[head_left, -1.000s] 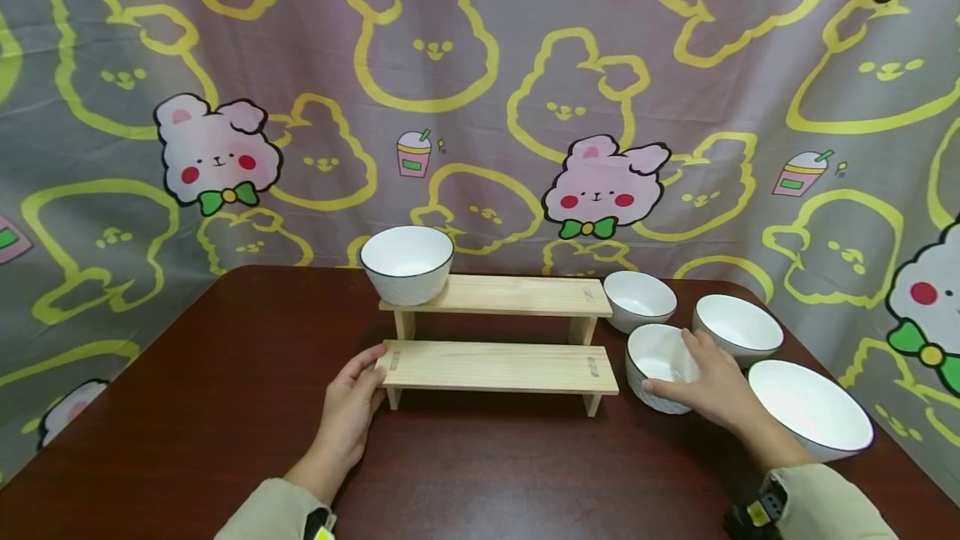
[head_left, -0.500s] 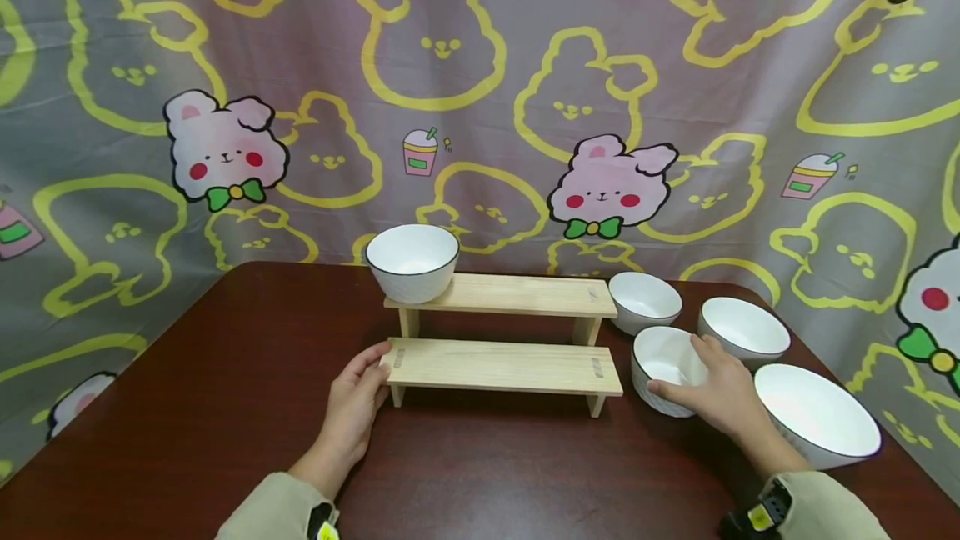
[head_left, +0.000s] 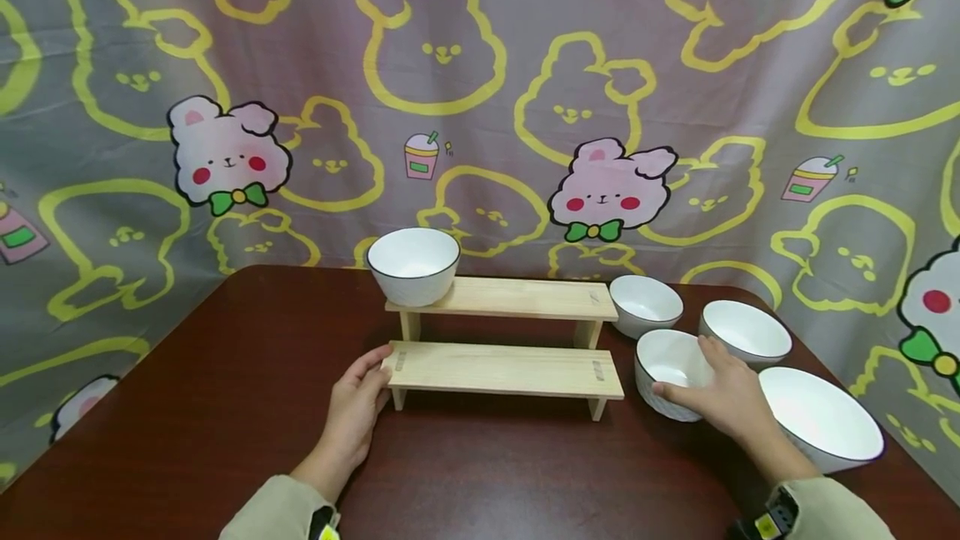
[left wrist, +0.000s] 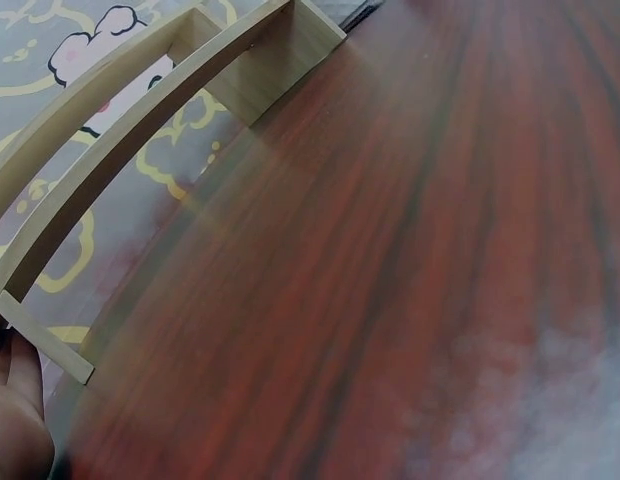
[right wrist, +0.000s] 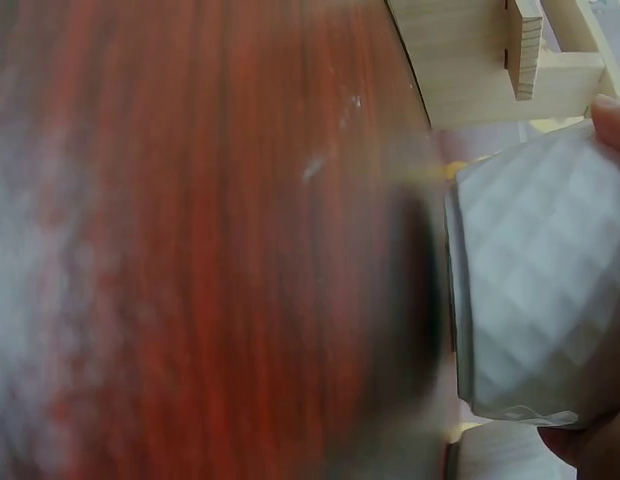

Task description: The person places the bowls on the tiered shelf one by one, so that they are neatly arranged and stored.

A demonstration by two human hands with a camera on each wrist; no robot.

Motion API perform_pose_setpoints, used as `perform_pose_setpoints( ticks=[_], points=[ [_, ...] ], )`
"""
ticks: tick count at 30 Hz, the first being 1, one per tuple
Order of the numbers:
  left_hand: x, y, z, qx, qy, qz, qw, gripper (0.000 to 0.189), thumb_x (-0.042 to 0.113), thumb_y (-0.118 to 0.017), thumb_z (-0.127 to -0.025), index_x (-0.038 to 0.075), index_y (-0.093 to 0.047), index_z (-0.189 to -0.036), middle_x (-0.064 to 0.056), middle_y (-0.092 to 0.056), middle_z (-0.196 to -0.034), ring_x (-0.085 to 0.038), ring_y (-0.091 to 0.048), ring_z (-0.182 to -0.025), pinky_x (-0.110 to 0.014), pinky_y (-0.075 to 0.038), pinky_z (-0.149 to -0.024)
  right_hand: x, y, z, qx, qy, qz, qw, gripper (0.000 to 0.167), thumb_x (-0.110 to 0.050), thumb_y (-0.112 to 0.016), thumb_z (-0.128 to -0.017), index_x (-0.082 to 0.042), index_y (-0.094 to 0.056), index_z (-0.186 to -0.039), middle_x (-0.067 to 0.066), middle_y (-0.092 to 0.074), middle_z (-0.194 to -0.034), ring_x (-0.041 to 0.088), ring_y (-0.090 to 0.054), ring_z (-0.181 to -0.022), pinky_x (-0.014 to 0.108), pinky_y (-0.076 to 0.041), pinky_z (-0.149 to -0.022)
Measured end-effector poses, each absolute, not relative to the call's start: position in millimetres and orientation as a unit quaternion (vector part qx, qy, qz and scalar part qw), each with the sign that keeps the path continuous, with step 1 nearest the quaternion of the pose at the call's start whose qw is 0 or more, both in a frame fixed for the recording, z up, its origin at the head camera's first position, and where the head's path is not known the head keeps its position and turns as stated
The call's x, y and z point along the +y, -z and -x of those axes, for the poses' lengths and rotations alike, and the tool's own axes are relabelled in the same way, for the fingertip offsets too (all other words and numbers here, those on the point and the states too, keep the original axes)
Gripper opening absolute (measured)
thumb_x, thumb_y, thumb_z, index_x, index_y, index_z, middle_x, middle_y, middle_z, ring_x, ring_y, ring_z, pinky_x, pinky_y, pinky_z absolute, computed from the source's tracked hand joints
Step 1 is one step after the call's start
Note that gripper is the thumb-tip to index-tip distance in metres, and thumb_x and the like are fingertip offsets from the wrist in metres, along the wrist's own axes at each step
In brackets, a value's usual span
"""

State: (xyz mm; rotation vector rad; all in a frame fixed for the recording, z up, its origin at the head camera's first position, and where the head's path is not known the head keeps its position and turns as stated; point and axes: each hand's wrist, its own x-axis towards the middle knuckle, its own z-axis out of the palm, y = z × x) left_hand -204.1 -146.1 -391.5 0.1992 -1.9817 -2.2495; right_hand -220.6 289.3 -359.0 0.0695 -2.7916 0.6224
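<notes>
My left hand (head_left: 356,407) pinches the left end of the lower board of a pale two-step wooden shelf (head_left: 502,369), thumb on top. A deep white bowl (head_left: 412,277) stands on the left end of the upper step. To the right of the shelf, my right hand (head_left: 723,394) grips a smaller white bowl (head_left: 667,365), its thumb at the near side of the rim and its fingers at the far right side. In the right wrist view this bowl (right wrist: 550,270) shows a quilted outer wall, with fingertips at two opposite sides.
Behind the gripped bowl stands another small white bowl (head_left: 647,305). Farther right are a wider white bowl (head_left: 745,330) and a large one (head_left: 821,415), partly behind my right wrist. Everything rests on a dark red-brown table (head_left: 225,382), with a patterned curtain (head_left: 480,107) behind.
The bowl in my right hand has shifted slightly right, away from the shelf. My left hand keeps its hold on the shelf, and the head view has moved a little.
</notes>
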Motion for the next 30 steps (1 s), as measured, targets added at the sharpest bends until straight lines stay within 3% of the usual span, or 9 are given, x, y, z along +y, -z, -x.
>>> perform_pose_setpoints(
  ticks=[21, 30],
  points=[
    [-145, 393, 205, -0.659, 0.746, -0.066, 0.069, 0.041, 0.006, -0.04, -0.094, 0.001, -0.044, -0.134, -0.014, -0.039, -0.141, -0.02, -0.04, -0.123, -0.03, -0.038, -0.096, 289, 342, 212, -0.955, -0.211, -0.043, 0.203, 0.094, -0.044, -0.077, -0.064, 0.013, -0.04, -0.129, 0.037, -0.042, -0.127, 0.055, -0.043, -0.106, 0.06, -0.037, -0.079],
    [-148, 393, 206, -0.66, 0.745, -0.066, 0.068, 0.041, 0.006, -0.039, -0.094, 0.002, -0.044, -0.134, -0.012, -0.039, -0.141, -0.018, -0.04, -0.123, -0.022, -0.041, -0.09, 287, 324, 209, -0.96, -0.208, -0.037, 0.185, 0.095, -0.046, -0.074, -0.067, 0.013, -0.037, -0.132, 0.037, -0.04, -0.129, 0.055, -0.043, -0.106, 0.06, -0.036, -0.082]
  ],
)
